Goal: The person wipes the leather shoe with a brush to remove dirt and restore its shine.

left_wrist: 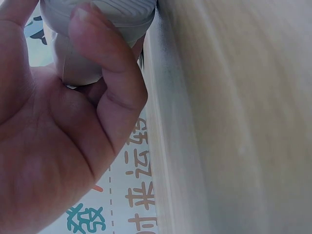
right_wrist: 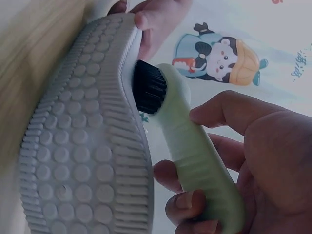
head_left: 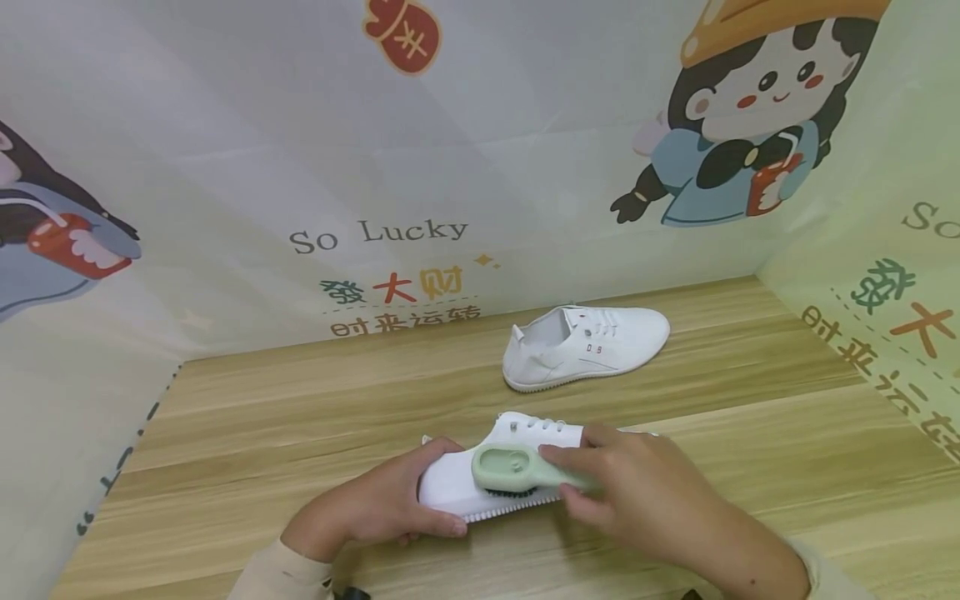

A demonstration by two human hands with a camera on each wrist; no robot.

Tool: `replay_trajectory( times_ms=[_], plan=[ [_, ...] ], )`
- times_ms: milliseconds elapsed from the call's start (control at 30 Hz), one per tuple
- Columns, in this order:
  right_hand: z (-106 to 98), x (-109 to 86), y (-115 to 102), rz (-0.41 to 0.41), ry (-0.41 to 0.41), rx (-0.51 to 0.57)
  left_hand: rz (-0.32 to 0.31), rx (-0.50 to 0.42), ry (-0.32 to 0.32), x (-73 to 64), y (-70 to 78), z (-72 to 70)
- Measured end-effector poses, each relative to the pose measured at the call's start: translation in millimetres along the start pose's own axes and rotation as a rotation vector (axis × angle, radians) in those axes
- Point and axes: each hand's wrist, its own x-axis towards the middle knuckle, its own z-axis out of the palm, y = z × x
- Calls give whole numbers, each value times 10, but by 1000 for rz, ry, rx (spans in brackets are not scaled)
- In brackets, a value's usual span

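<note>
My left hand [head_left: 397, 492] grips a white shoe [head_left: 450, 479] by its heel, thumb and fingers curled round it. In the left wrist view that hand [left_wrist: 63, 126] wraps the heel [left_wrist: 80, 63] just beside the wood. A light green brush [head_left: 506, 468] is held by its handle in my right hand [head_left: 645, 483]. Its black bristles [right_wrist: 149, 87] meet the side of the shoe just above the sole, as the right wrist view shows. The studded sole [right_wrist: 83, 146] faces that camera, and the shoe is tipped over. The brush and right hand hide much of the toe half.
A second white shoe [head_left: 592, 346] stands farther back on the wood-grain table [head_left: 300, 400], toe to the right. Printed cloth walls [head_left: 517, 183] with cartoon figures and lettering rise behind the table and along both sides.
</note>
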Motion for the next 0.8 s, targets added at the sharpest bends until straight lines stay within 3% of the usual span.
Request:
replay_trajectory(
  times_ms=[167,800],
  plan=[
    [-83,7,49,49,-19,-8,-6,-7,-2,5,2,-2],
    [-365,-29,296,115,-68,-41,-8,7,7,-5,9,4]
  ],
)
